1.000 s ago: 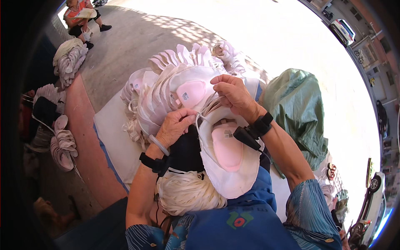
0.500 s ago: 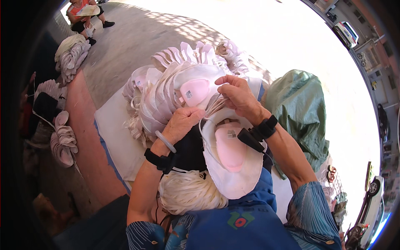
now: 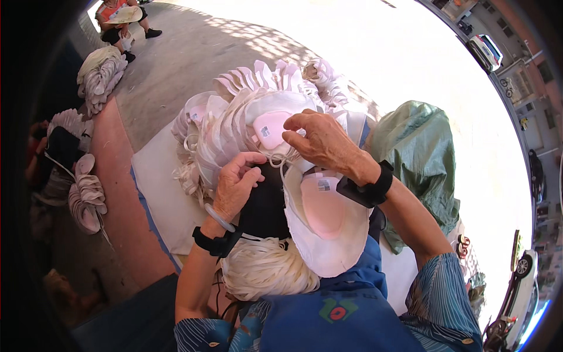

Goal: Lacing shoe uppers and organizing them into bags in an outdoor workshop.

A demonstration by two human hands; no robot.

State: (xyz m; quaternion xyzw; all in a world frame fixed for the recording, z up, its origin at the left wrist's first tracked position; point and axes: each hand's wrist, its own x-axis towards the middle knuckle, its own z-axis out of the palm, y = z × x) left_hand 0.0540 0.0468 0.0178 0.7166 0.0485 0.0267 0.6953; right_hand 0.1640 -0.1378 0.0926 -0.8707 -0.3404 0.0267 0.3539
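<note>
A white shoe upper (image 3: 352,249) with a pink tongue (image 3: 322,214) lies on my lap. Looped white laces (image 3: 283,157) gather at its far end, below my right hand (image 3: 325,141). That hand hangs over the laces, its thumb and forefinger curved with a gap between them; its other fingers are hidden. My left hand (image 3: 234,182) is left of the laces, thumb and forefinger apart, nothing visible between them. Just beyond is another upper with a pink tongue (image 3: 270,130), at the front of a fanned stack of uppers (image 3: 217,141).
A bundle of white laces (image 3: 267,273) rests against my blue apron (image 3: 328,322). To the right stands a green sack (image 3: 416,164). More stacked uppers (image 3: 88,196) are at the left. A person in orange (image 3: 111,12) sits at the far left; a white car (image 3: 522,293) is at the right.
My left hand has drawn back left from the laces and its fingers have parted. My right hand has moved a little left and turned palm down over the laces.
</note>
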